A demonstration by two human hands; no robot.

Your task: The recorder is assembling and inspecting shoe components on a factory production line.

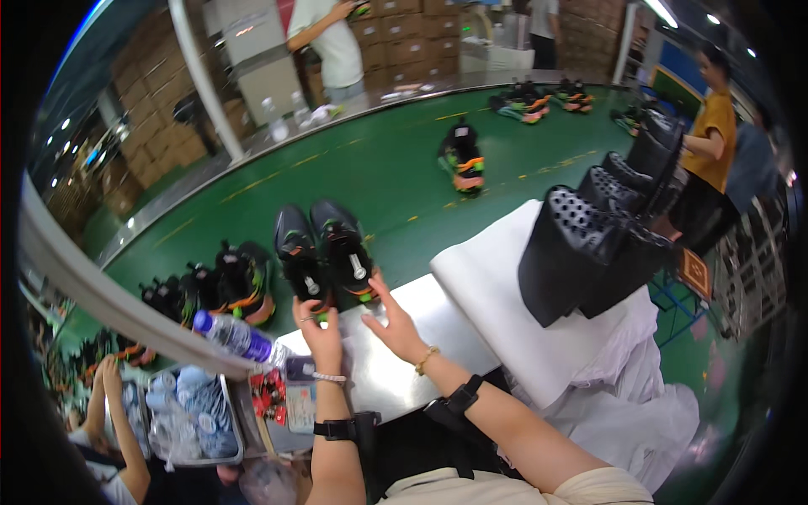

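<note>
A pair of dark sneakers stands side by side on the green belt, toes pointing away from me: a left shoe [296, 252] and a right shoe [343, 248]. Their insoles carry a white mark, and orange and green show at the heels. My left hand [320, 337], wearing a ring, touches the left shoe's heel, thumb apart from the fingers. Beside the right shoe's heel, my right hand [396, 326] has its fingers stretched and thumb spread, with nothing wrapped in it. Below both hands lies a shiny metal worktop [396, 370].
Black shoe-shaped forms [581, 252] stand on white sheeting [480, 278] at my right. More sneakers [240, 278] line the belt [396, 160] at left, near a purple-labelled bottle [231, 337]. A bin [231, 459] holds blue bundles. Co-workers stand around the belt.
</note>
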